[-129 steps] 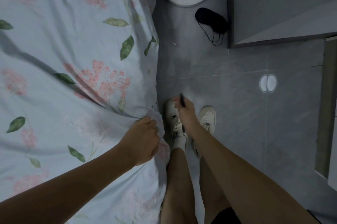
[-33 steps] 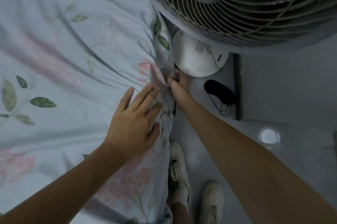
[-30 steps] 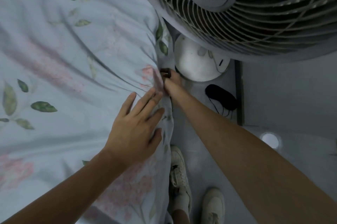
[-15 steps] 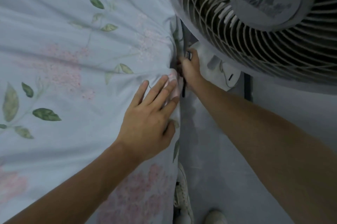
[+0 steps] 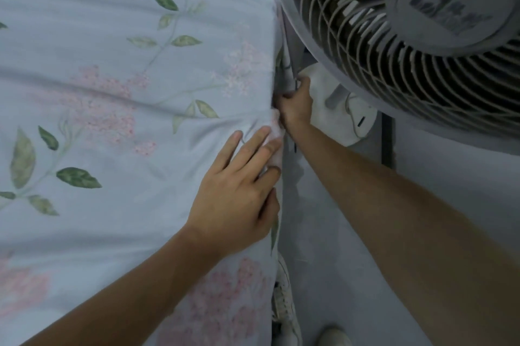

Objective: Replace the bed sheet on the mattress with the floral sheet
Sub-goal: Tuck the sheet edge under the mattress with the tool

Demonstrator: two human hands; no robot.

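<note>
Floral sheet edge worked further along the mattress side, beside the fan.

The pale blue cotton floral sheet is pressed flat under the spread left hand, while its hanging edge is gripped by the curled right hand, now shifted further ahead, close under the grey standing fan. Fewer wrinkles are seen than half a second ago; tucking is judged nearly finished on this side.

I read this as a home bedroom: a bed covered by a floral sheet with pink blooms and green leaves, a dusty standing fan crowded against its side, grey tiled floor beneath, white sneakers at the bed edge.
</note>
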